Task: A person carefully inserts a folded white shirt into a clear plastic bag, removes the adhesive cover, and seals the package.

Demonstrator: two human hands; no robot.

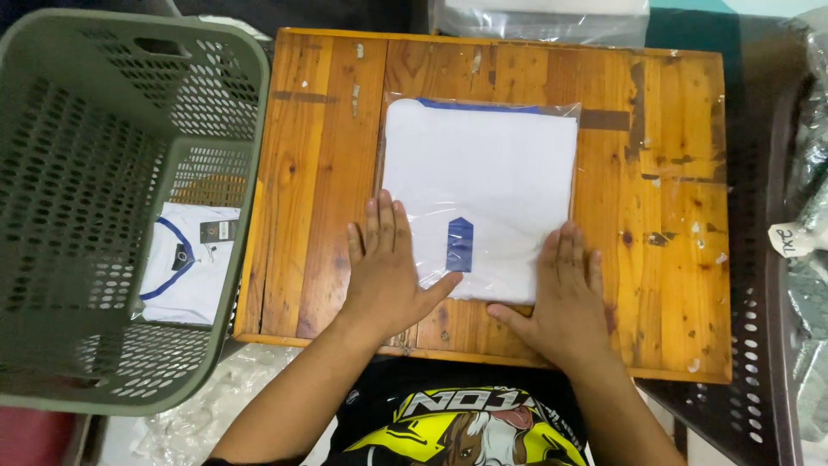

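Pressing both palms flat, fingers spread and gripping nothing, we rest our left hand (390, 272) and right hand (565, 298) on the lower edge of the bagged white shirt (479, 194) at the centre of the wooden table (319, 198). It should handle light, soft and slippery in its clear sleeve, best taken by the side edges. Another folded shirt, probably bagged too, lies in the green basket (78, 207) at left.

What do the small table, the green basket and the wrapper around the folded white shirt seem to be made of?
The small orange-brown table looks like varnished wooden planks: grain, knots and worn patches show. The grey-green perforated laundry basket seems moulded matte plastic. The clear wrapper around the folded white shirt looks like thin glossy plastic film, see-through and wrinkled.
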